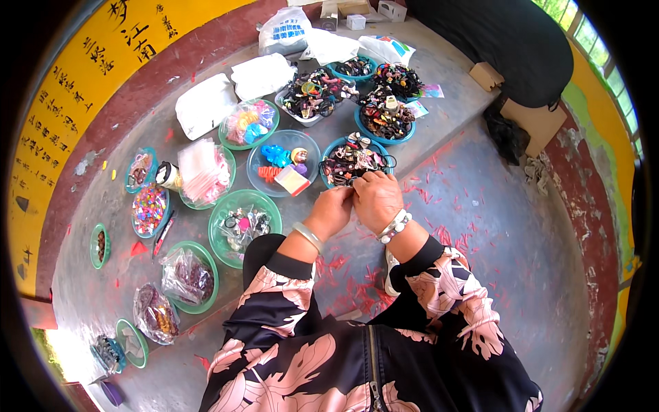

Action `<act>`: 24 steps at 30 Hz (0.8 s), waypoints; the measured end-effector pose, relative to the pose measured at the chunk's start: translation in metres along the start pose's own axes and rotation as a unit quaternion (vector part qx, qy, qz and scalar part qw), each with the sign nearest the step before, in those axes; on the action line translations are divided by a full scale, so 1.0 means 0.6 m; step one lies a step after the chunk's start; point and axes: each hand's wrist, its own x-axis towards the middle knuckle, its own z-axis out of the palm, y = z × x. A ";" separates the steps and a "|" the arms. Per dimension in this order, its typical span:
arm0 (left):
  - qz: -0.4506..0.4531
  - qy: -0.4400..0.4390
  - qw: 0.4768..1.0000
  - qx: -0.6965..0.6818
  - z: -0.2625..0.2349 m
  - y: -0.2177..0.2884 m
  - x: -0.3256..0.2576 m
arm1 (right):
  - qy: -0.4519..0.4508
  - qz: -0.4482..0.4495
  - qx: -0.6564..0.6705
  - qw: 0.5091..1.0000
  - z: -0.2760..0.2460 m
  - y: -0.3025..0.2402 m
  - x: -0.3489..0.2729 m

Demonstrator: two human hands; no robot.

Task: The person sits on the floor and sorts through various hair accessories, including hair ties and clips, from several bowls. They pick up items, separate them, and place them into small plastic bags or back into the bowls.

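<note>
My left hand (331,211), with a pale bangle at the wrist, and my right hand (379,199), with a beaded bracelet, meet in front of me. Both have their fingers closed and pressed together at the near rim of a blue basin (392,162). What they pinch is hidden behind the fingers. Dark hair ties (347,159) with small ornaments fill that basin. To its left, a clear bowl (259,180) carries blue, orange and purple pieces and a small card packet (292,180).
More tubs of hair ties (317,93) stand farther off, beside white bags (206,106). Leftward are a basin of clear packets (204,168), a bowl of colourful beads (149,209) and a green basin (218,255). Red scraps (353,278) litter the floor. Cardboard (532,127) leans at right.
</note>
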 end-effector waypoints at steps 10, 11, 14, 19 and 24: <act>-0.124 -0.001 0.979 -0.164 -0.007 -0.003 0.001 | 0.130 0.048 0.160 0.977 -0.004 0.009 0.011; -0.124 0.008 0.972 -0.198 -0.008 -0.004 0.001 | 0.117 0.063 0.193 0.972 -0.003 0.012 0.012; -0.120 0.032 0.946 -0.298 -0.008 -0.005 0.004 | 0.073 0.121 0.298 0.944 0.002 0.023 0.016; -0.189 0.006 0.875 -0.446 -0.018 0.018 0.010 | -0.015 0.225 0.473 0.852 0.011 0.065 0.021; -0.212 0.012 0.813 -0.542 -0.032 0.010 0.007 | 0.025 0.247 0.624 0.741 -0.013 0.093 0.028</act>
